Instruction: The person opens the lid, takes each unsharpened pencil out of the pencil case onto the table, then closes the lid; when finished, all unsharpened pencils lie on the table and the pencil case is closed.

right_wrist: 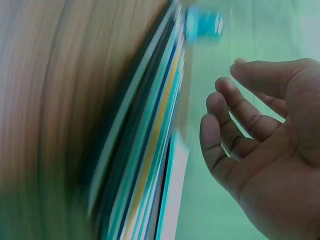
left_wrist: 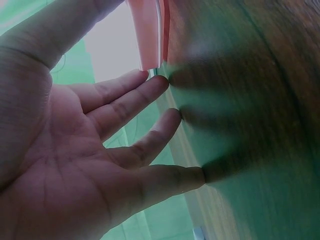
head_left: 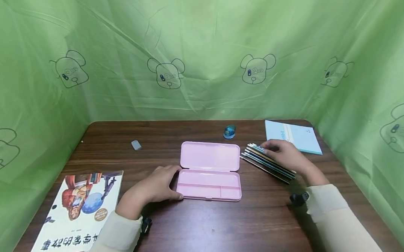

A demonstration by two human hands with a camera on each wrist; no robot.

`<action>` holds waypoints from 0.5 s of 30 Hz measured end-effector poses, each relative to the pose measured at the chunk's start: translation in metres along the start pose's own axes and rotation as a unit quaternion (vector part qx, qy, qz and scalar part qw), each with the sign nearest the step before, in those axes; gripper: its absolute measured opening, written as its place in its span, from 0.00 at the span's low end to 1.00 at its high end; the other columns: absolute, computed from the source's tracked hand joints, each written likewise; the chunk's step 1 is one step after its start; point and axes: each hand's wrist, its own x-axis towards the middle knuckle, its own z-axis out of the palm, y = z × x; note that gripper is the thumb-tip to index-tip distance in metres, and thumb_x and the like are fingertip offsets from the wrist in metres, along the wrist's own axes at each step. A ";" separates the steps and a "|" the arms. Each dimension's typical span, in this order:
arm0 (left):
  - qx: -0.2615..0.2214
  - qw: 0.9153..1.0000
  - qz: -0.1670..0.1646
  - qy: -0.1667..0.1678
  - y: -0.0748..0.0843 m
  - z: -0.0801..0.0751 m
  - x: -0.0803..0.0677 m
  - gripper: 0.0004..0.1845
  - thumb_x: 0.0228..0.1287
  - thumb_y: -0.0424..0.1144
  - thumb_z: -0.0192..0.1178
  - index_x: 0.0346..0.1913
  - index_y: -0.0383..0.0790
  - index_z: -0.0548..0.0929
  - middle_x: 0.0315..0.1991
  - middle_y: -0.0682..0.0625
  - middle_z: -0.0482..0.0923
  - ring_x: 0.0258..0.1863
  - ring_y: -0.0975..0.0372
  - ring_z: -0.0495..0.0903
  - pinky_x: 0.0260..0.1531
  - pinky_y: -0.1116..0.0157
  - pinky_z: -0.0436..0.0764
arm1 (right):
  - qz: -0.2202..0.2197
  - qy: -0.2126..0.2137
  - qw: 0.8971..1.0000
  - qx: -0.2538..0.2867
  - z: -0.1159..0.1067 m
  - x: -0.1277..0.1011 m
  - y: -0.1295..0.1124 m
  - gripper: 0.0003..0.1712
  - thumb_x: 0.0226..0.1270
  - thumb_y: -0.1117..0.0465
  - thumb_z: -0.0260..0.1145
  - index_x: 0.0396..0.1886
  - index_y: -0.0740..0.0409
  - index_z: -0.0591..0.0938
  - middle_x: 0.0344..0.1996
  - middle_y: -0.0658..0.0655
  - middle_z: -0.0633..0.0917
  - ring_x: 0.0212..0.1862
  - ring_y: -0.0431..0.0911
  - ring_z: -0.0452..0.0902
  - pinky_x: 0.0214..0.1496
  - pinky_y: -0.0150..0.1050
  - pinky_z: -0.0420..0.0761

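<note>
The left hand (left_wrist: 75, 165) fills the near side of the left wrist view, palm open, its 4 fingers (left_wrist: 150, 140) spread and nearly straight with tips on the dark wooden bench (left_wrist: 240, 75). By the index fingertip stands the edge of a pink case (left_wrist: 150, 35). Green sheeting (left_wrist: 80, 65) shows between the fingers.

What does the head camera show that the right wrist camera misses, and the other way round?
Only the head view shows the open pink pencil case, the left hand resting at its left end, the grey eraser, the picture book and the light blue notebook. Only the right wrist view shows the right hand's palm side, fingers loosely curled and holding nothing. Both show the right hand, the row of pencils, a small blue object and the wooden table.
</note>
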 end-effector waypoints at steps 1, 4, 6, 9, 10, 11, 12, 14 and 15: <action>-0.002 1.000 -0.003 -0.001 0.000 0.000 0.000 0.43 0.57 0.48 0.86 0.72 0.35 0.80 0.71 0.39 0.83 0.71 0.42 0.79 0.76 0.41 0.75 | -0.011 -0.002 1.000 0.007 0.006 0.004 -0.010 0.17 0.87 0.61 0.65 0.65 0.63 0.87 0.61 0.65 0.91 0.63 0.63 0.87 0.68 0.65 0.83; -0.002 1.000 -0.006 -0.001 -0.001 0.001 -0.001 0.42 0.57 0.47 0.85 0.72 0.35 0.80 0.70 0.39 0.83 0.71 0.42 0.79 0.76 0.42 0.75 | -0.027 -0.020 0.999 0.033 0.025 0.013 -0.036 0.24 0.89 0.55 0.63 0.75 0.61 0.81 0.70 0.65 0.86 0.69 0.63 0.84 0.73 0.66 0.81; -0.003 1.000 -0.008 -0.002 -0.001 0.001 -0.001 0.42 0.57 0.47 0.85 0.72 0.36 0.80 0.70 0.40 0.83 0.71 0.43 0.79 0.76 0.42 0.75 | -0.016 -0.035 0.998 0.058 0.036 0.017 -0.051 0.31 0.90 0.49 0.62 0.83 0.58 0.74 0.76 0.65 0.81 0.73 0.64 0.82 0.74 0.64 0.82; -0.008 1.000 -0.013 -0.004 0.000 0.001 -0.001 0.41 0.58 0.47 0.85 0.72 0.37 0.80 0.71 0.41 0.83 0.70 0.44 0.78 0.76 0.43 0.75 | 0.008 -0.053 0.994 0.099 0.047 0.019 -0.067 0.39 0.91 0.42 0.58 0.89 0.55 0.64 0.82 0.66 0.74 0.77 0.65 0.78 0.72 0.63 0.85; -0.010 1.000 -0.014 -0.005 0.001 0.001 -0.001 0.42 0.58 0.47 0.85 0.72 0.37 0.80 0.71 0.41 0.83 0.70 0.44 0.78 0.76 0.43 0.75 | 0.014 -0.058 0.992 0.107 0.050 0.019 -0.071 0.41 0.91 0.40 0.57 0.90 0.55 0.63 0.82 0.66 0.74 0.77 0.65 0.78 0.72 0.62 0.86; -0.010 1.000 -0.013 -0.005 0.002 0.001 -0.002 0.42 0.58 0.47 0.85 0.72 0.37 0.80 0.71 0.41 0.83 0.70 0.43 0.78 0.76 0.43 0.75 | 0.018 -0.061 0.992 0.112 0.051 0.019 -0.074 0.41 0.91 0.39 0.57 0.90 0.55 0.63 0.82 0.66 0.74 0.77 0.64 0.78 0.71 0.62 0.86; -0.010 1.000 -0.013 -0.006 0.002 0.000 -0.002 0.42 0.58 0.47 0.84 0.73 0.36 0.80 0.71 0.41 0.83 0.71 0.43 0.78 0.76 0.43 0.75 | 0.017 -0.061 0.992 0.113 0.052 0.018 -0.077 0.41 0.91 0.38 0.56 0.90 0.55 0.64 0.81 0.66 0.75 0.76 0.64 0.78 0.71 0.62 0.86; -0.011 1.000 -0.014 -0.007 0.003 -0.001 -0.002 0.42 0.58 0.47 0.84 0.73 0.36 0.79 0.71 0.40 0.82 0.71 0.42 0.77 0.76 0.43 0.75 | 0.010 -0.056 0.993 0.102 0.053 0.016 -0.082 0.40 0.91 0.38 0.56 0.88 0.56 0.67 0.79 0.65 0.78 0.74 0.63 0.80 0.71 0.63 0.85; -0.010 1.000 -0.013 -0.007 0.003 -0.001 -0.002 0.43 0.59 0.47 0.84 0.73 0.35 0.79 0.72 0.40 0.82 0.72 0.41 0.77 0.77 0.42 0.75 | 0.003 -0.051 0.994 0.094 0.053 0.014 -0.084 0.40 0.91 0.38 0.56 0.87 0.57 0.69 0.78 0.65 0.80 0.73 0.62 0.80 0.71 0.63 0.85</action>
